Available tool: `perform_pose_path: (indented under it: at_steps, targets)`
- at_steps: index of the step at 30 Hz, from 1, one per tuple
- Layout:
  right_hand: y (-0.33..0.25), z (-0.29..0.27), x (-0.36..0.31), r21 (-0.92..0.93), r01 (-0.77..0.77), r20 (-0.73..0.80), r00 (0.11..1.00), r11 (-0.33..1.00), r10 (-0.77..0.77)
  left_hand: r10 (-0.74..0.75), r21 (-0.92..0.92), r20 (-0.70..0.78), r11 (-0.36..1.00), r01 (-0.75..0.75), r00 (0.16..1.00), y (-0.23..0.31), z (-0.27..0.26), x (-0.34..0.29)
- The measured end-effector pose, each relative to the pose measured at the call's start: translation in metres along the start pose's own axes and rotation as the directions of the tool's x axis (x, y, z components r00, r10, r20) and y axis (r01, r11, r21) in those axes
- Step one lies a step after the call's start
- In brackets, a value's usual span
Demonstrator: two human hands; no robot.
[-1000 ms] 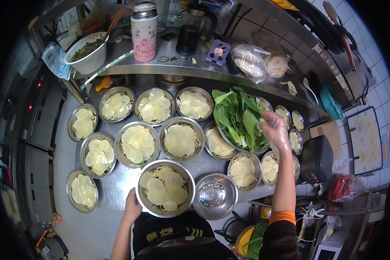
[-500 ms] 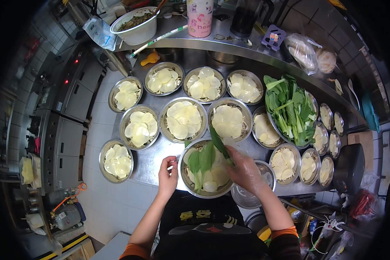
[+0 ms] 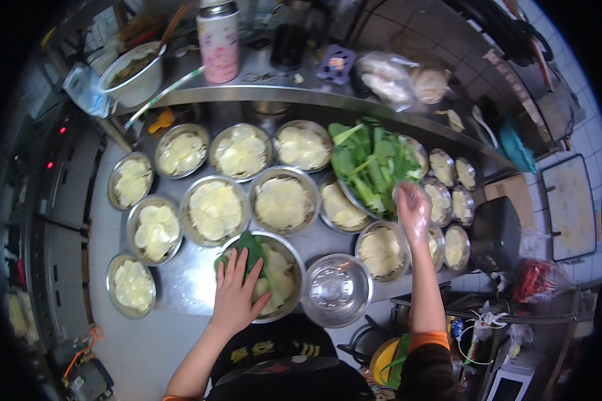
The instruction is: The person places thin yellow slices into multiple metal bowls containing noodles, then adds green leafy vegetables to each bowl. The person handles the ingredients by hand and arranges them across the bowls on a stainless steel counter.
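Note:
My left hand (image 3: 236,286) lies with fingers spread over green leaves (image 3: 249,246) in a steel bowl (image 3: 298,271) close to me. Thin pale round slices (image 3: 279,281), like potato, show beside the leaves. My right hand (image 3: 415,208), in a clear plastic glove, is at the right edge of a heap of leafy greens (image 3: 371,164) in a large bowl. Its fingers are curled, and whatever they may hold is hidden. Next to the near bowl stands a steel bowl (image 3: 338,289) with bare metal inside.
Several steel bowls of pale slices, such as this bowl (image 3: 215,208), stand in rows on the steel counter (image 3: 190,287). A raised shelf (image 3: 247,95) behind carries a pink-and-white tumbler (image 3: 219,47), a white tub (image 3: 137,77) and bagged food (image 3: 386,79). A black bin (image 3: 495,227) stands at right.
My right hand has moved from the near bowl to the heap of greens. My left hand has come from beside that bowl onto its leaves. The view has turned rightward.

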State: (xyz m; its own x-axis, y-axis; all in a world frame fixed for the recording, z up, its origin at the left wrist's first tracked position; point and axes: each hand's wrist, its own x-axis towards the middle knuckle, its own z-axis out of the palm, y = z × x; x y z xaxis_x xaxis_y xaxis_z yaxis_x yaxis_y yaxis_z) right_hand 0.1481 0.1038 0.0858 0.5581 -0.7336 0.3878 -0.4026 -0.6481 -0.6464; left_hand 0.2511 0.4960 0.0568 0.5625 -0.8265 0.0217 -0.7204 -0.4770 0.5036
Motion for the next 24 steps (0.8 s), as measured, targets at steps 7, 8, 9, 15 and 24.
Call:
perform_pose_path:
  at_steps: [7, 8, 9, 15, 24]
  targets:
    - [0.023, 0.031, 0.084, -0.285, -0.004, 0.079, 0.997, 0.959, 0.028, 0.026, 0.138, 0.072, 0.99, -0.036, 0.997, 0.003, 0.014, 0.006]
    - [0.018, 0.045, 0.085, -0.369, 0.062, 0.072, 0.997, 0.927, -0.038, 0.02, 0.149, 0.07, 0.988, -0.03, 0.997, 0.003, 0.015, 0.006]
    - [0.012, 0.061, 0.085, -0.451, 0.102, 0.07, 0.994, 0.887, -0.079, 0.013, 0.132, 0.074, 0.991, -0.023, 0.997, 0.003, 0.015, 0.006]
    - [0.013, 0.065, 0.095, -0.388, 0.075, 0.066, 0.996, 0.919, -0.053, -0.012, 0.053, 0.031, 0.999, 0.011, 0.999, 0.007, 0.005, 0.003]
    - [-0.072, -0.054, 0.067, 0.579, -0.092, 0.115, 0.993, 0.81, 0.03, -0.131, -0.174, -0.204, 0.98, 0.095, 0.97, -0.008, -0.016, -0.015]
